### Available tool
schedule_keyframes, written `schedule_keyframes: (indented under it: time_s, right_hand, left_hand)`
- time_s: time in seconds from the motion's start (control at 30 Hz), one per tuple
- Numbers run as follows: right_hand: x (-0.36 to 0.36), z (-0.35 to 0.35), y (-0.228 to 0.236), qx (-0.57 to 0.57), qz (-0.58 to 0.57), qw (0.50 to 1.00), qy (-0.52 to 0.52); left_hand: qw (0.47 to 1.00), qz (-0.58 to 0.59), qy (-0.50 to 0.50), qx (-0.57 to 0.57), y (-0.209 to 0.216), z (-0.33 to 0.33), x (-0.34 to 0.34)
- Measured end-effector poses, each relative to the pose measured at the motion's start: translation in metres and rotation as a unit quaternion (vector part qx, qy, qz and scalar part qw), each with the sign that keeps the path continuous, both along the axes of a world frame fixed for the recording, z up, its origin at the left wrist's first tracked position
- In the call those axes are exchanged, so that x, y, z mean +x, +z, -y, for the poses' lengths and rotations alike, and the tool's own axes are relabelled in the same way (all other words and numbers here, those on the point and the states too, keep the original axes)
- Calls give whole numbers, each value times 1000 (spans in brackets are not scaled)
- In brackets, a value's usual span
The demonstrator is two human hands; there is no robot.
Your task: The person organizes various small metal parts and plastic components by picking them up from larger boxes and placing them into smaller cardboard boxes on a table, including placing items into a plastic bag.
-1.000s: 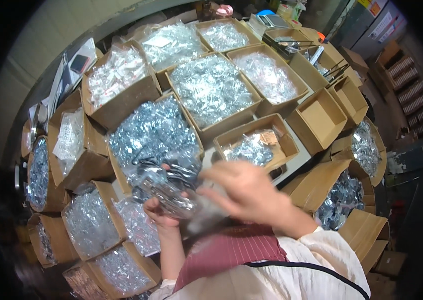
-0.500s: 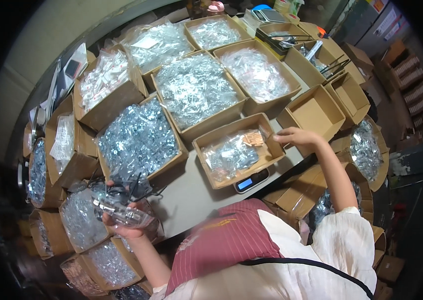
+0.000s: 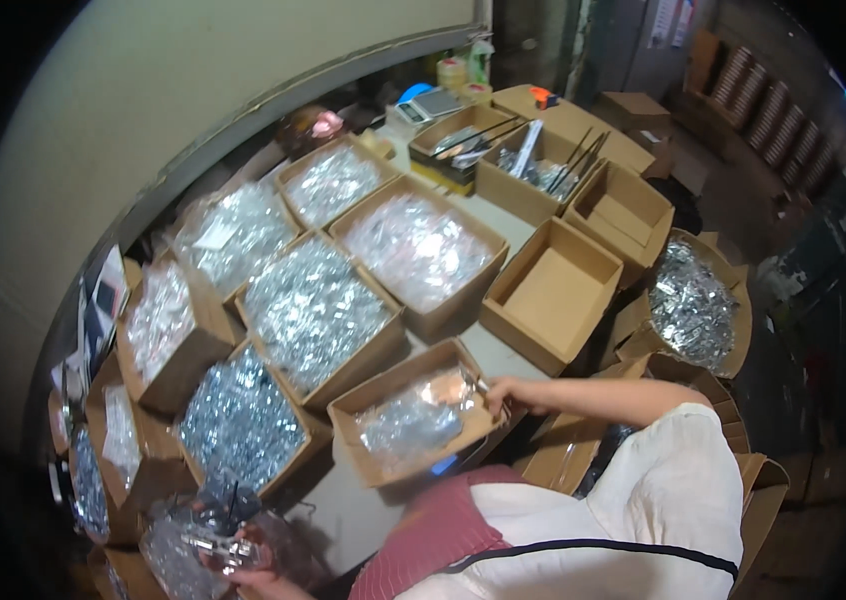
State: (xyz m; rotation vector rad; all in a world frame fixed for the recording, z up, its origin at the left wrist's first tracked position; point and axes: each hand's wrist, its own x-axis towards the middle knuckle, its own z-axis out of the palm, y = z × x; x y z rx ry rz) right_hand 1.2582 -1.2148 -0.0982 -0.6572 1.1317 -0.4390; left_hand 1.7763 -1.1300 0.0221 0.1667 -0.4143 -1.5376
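My right hand [image 3: 506, 392] reaches to the right rim of a small cardboard box [image 3: 361, 431] and pinches a clear plastic bag of metal parts [image 3: 413, 418] that lies inside. That box sits on a small scale [image 3: 443, 466] on the white table. My left hand [image 3: 243, 565] is low at the left, closed on a clear bag of shiny metal parts [image 3: 205, 538], held over the boxes there.
Several open cardboard boxes of bagged metal parts [image 3: 313, 310] fill the table. An empty box [image 3: 553, 290] stands to the right. Boxes with long tools [image 3: 533, 165] and a second scale [image 3: 423, 105] are at the back. A bag-lined box of loose parts [image 3: 691, 305] stands at right.
The view swung left and down. My right hand stays at the small box's rim. My left hand with its bag moved lower and further left.
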Motion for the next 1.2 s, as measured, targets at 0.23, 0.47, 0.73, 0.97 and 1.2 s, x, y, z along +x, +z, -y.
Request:
schedule_keyframes:
  time_s: [0.23,0.47,0.73,0.97,1.2]
  right_hand:
    - [-31,-40,81,51,212,946,-241]
    - [-126,-9,173,-195,205,842,-459]
    - [-348,15,147,-362,-460,554,-592]
    - [-397,41,89,-336,-811,429,-213]
    - [-395,76,114,-453,-784,399,-142]
  left_hand:
    - [994,29,102,-24,-7,34,-19]
    - [995,28,71,63,21,63,-8]
    - [981,66,110,145,22,130,2]
    - [987,134,13,92,61,192,-70]
    - [973,168,-157,17,112,229,-235]
